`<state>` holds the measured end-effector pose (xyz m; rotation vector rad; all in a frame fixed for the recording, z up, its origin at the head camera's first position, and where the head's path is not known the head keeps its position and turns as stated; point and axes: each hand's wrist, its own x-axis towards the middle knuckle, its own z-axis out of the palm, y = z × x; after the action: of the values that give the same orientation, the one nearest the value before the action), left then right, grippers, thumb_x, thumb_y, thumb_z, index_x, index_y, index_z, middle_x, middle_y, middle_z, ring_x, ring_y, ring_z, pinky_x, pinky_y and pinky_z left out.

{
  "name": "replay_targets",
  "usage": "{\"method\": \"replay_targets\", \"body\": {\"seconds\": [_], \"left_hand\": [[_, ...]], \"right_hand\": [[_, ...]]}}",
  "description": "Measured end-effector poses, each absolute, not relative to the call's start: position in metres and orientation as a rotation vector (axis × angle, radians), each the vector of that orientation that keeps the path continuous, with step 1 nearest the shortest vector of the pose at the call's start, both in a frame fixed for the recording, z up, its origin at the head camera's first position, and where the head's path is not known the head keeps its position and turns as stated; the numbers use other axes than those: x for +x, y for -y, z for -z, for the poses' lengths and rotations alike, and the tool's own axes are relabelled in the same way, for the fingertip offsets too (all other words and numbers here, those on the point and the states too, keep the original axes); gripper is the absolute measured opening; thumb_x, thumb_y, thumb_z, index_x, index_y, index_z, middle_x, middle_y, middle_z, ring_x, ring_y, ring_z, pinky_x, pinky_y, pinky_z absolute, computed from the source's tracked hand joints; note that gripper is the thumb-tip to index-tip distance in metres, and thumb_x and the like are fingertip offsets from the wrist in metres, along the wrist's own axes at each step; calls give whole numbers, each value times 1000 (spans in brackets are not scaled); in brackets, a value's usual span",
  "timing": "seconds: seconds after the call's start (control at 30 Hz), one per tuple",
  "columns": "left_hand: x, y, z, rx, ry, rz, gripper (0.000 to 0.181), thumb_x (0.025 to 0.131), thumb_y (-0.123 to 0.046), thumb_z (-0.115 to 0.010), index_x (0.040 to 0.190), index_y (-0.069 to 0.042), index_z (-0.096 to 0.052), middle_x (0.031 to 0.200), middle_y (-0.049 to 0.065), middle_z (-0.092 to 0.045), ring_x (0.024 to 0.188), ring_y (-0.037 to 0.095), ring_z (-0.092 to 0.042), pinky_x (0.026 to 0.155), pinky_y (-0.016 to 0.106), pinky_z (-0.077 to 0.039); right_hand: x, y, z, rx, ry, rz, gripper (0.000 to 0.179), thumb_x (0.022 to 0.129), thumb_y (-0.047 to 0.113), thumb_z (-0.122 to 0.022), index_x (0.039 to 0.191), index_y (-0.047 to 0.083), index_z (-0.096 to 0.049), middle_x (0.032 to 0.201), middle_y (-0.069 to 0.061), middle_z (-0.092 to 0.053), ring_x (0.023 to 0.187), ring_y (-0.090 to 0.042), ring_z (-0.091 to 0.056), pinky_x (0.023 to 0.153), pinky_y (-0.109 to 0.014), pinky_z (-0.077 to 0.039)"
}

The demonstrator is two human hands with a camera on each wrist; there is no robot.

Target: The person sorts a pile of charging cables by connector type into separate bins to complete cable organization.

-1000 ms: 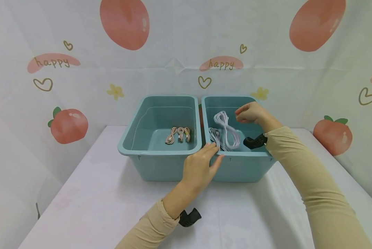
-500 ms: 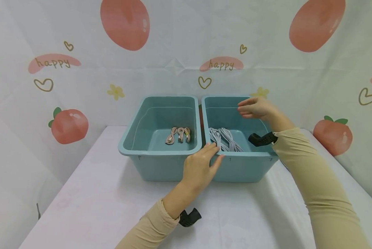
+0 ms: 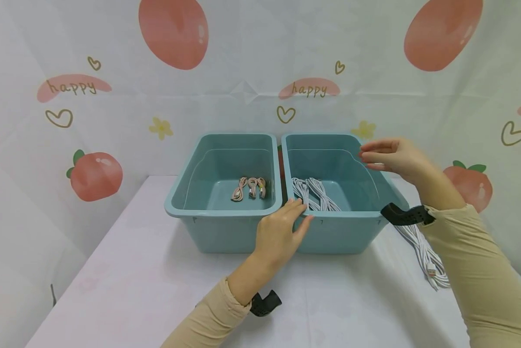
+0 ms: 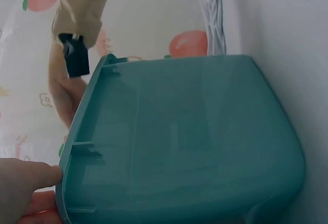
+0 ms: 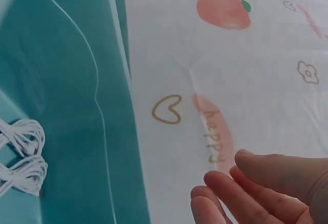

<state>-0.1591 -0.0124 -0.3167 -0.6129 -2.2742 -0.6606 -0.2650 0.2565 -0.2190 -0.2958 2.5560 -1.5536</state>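
Observation:
My left hand (image 3: pixel 279 234) holds the near left corner of the right blue-green bin (image 3: pixel 343 234), fingers over its rim and thumb on the outer wall. In the left wrist view the thumb (image 4: pixel 43 175) touches the rim edge. Two white bundled cables (image 3: pixel 321 194) lie side by side inside that bin, against its left part. Above the bin's right rim hovers my right hand (image 3: pixel 395 155), its fingers loosely bent and nothing between them. More bundled white cables (image 3: pixel 423 256) lie on the table right of the bin, partly hidden behind the right forearm.
A matching left bin (image 3: pixel 225 232) stands close beside the right one, with three pinkish-beige bundled cables (image 3: pixel 252 187) in it. Both bins sit on a white-covered table (image 3: pixel 134 275) before a fruit-printed cloth (image 3: pixel 243 58).
A white cable bundle dropped from the right hand into the right bin and settled beside the other. The right hand then moved right, past the bin's rim. The left hand stayed put.

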Motion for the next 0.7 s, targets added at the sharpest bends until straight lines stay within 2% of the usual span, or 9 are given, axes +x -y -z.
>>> {"method": "replay_targets", "body": {"seconds": [0.17, 0.33, 0.7], "left_hand": [[-158, 13, 316, -609, 2294, 655, 25, 87, -28, -66, 104, -11, -72, 111, 4, -70, 105, 17, -66, 75, 29, -58], [-158, 12, 317, -612, 2281, 656, 24, 87, -28, -66, 103, -11, -72, 110, 4, -71, 105, 16, -67, 73, 29, -58], [-158, 11, 317, -613, 2275, 662, 24, 86, -28, -66, 103, -11, -72, 110, 3, -71, 105, 16, -67, 73, 30, -58]], "right_hand": [[-245, -278, 228, -247, -2671, 1519, 14, 91, 30, -60, 105, 29, -60, 88, 30, -63, 85, 10, -62, 76, -12, -53], [-226, -299, 237, -155, -2712, 1596, 12, 89, 29, -62, 97, 38, -62, 86, 31, -64, 82, 12, -63, 72, -9, -52], [-204, -343, 277, -67, -2679, 1739, 22, 91, 17, -60, 91, 38, -62, 84, 30, -65, 75, 14, -62, 63, -7, -51]]}}
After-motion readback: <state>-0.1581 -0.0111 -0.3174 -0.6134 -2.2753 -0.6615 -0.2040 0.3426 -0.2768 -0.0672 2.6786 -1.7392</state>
